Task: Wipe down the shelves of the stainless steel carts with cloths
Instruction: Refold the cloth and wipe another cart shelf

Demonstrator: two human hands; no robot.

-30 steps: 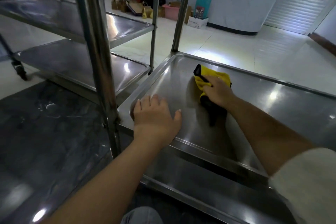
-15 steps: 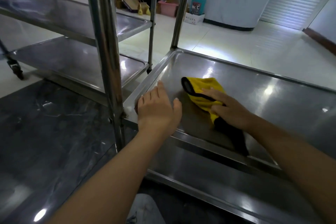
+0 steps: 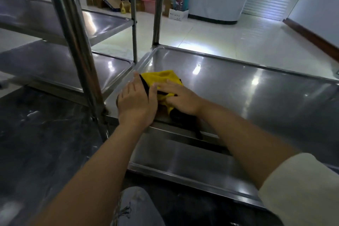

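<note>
The near cart's middle shelf point(image 3: 238, 97), a shallow steel tray with a raised rim, holds a single yellow cloth point(image 3: 163, 79) with a black edge, which lies in the shelf's near left corner, close to the upright post point(image 3: 77, 46). Below it the bottom shelf point(image 3: 183, 163) of the same cart shows as another rimmed tray with nothing seen in the visible part. A second cart stands just beside it to the left, with an upper shelf point(image 3: 45, 16) and a lower shelf point(image 3: 55, 68), both bare steel in the visible parts. Far back on the pale tiled floor point(image 3: 229, 40) a pink bin point(image 3: 148, 4), brown paper bags point(image 3: 95, 0) and a white box point(image 3: 177, 14) stand against the wall; what they contain is too small to tell. The left hand point(image 3: 136, 101) rests flat on the near left corner of the middle shelf, its fingers point(image 3: 135, 83) straight and close together, their inner side touching the cloth's black edge. The right hand point(image 3: 180, 99) lies palm down on top of the cloth, its fingers point(image 3: 161, 86) stretched leftward across the yellow fabric and pressing it to the steel, not curled round it. The cloth spreads out beyond the fingertips of both hands toward the back of the shelf, and a dark part of it trails from under the right palm over the shelf's front rim. A cream sleeve point(image 3: 302, 189) is pushed up the right forearm, and a knee in grey jeans point(image 3: 135, 207) shows at the bottom edge.
</note>
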